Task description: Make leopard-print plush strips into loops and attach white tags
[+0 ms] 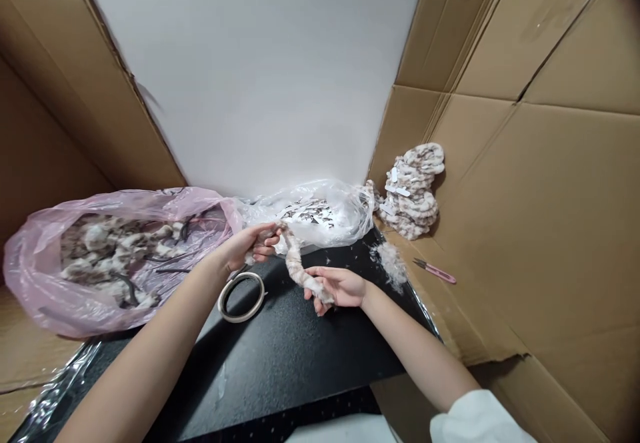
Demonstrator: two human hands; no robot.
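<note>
A fluffy white and brown furry strip (296, 266) hangs in a curve between my two hands, above the black table. My left hand (253, 244) pinches its upper end. Lower and to the right, my right hand (337, 288) is closed round the other end, palm turned up. Just below my left hand, a roll of tape (241, 298) lies flat on the table. Behind my hands lies a clear plastic bag (345, 220) with white pieces that bear dark marks.
At left, a pink plastic bag (40, 250) holds furry pieces and dark strips. Furry loops with white tags (415, 193) are piled at right, near pink-handled snips (435, 270) and loose fluff (390, 263). Cardboard walls (550, 216) stand on both sides.
</note>
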